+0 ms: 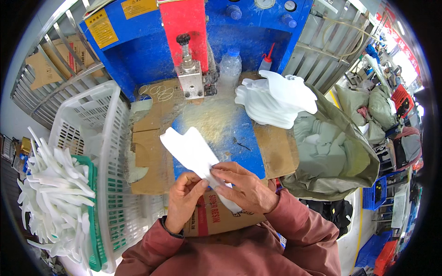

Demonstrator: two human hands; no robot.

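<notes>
1. White piece (188, 148) — flat, with a notched far end — is between your two hands, over the near side of the worktop (149, 177), its wider end pointing away from you and to the left.
2. Your left hand (184, 198) pinches its left edge between thumb and fingers.
3. Your right hand (248, 187) grips it from the right, fingers curled on its narrower part.
4. Beneath its far part lies a blue surface (246, 156), dusted with pale powder (209, 118).
5. Ahead of you stands the blue machine (133, 62), its red column (184, 23) carrying a metal head (189, 80) above the worktop.
6. A stack (278, 101) of similar white pieces sits at the far right, near a clear bottle (230, 68).
7. To your right, a sack (334, 184) holds more pale pieces.
8. To your left is a white basket (110, 108) — beside it, a green basket (94, 239) heaped with white strips (55, 198).
</notes>
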